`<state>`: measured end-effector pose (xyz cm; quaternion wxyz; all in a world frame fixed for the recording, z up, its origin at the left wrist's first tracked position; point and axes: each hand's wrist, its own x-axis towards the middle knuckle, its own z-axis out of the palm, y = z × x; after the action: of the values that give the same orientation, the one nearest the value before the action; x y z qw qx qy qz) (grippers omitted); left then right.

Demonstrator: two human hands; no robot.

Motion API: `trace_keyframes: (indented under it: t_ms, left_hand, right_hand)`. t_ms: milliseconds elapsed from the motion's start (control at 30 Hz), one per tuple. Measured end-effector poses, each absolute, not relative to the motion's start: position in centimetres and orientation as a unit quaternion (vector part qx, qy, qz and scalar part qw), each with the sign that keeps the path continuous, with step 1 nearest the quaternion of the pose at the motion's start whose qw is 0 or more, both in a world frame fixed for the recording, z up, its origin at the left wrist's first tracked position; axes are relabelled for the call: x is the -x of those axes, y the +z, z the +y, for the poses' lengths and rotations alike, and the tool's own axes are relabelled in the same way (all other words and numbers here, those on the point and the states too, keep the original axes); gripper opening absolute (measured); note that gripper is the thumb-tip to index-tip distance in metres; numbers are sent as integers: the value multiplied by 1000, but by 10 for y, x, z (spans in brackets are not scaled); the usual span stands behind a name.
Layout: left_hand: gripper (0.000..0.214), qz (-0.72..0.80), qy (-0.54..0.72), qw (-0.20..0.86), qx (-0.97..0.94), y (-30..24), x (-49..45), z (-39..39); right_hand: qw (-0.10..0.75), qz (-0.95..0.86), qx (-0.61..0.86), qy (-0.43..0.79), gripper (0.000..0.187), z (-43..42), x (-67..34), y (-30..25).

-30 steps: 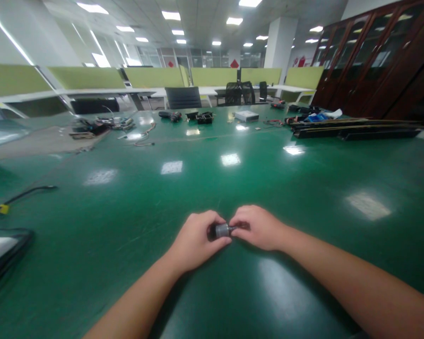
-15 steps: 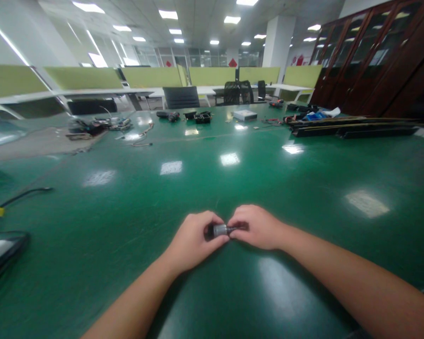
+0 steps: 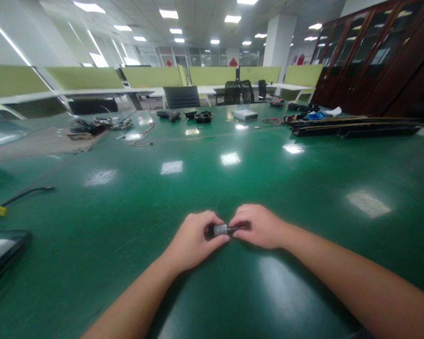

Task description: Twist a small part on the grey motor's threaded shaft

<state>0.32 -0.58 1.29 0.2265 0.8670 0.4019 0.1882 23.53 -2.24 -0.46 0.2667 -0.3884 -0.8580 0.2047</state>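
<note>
A small cylindrical part (image 3: pixel 220 230), silver in the middle and dark at its left end, lies across between my two hands just over the green table (image 3: pixel 183 197). My left hand (image 3: pixel 194 238) is closed round its thicker left end, thumb in front and fingers behind. From the right end runs a thin dark shaft or stem, which looks ridged. My right hand (image 3: pixel 256 227) pinches this thin part between thumb and fingers. Its far end is hidden in the right palm, and what kind of part it is cannot be made out.
To the left are a black cable (image 3: pixel 28 192) with a yellow tag and a white-and-black device (image 3: pixel 2 254). Along the far side lie tangled wires and parts (image 3: pixel 102 125), a power tool (image 3: pixel 168 116), a white box (image 3: pixel 245 114) and long black strips (image 3: pixel 353 127).
My right hand has shifted very slightly right, and a little more of the thin dark part shows between the hands. The left hand keeps its hold.
</note>
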Motion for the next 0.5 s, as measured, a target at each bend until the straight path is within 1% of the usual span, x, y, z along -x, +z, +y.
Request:
trace_keyframes:
  t_ms: [500]
  left_hand:
    - [21, 404, 188, 226, -866, 12, -3, -5]
  right_hand:
    - [251, -849, 408, 225, 15, -25, -242, 1]
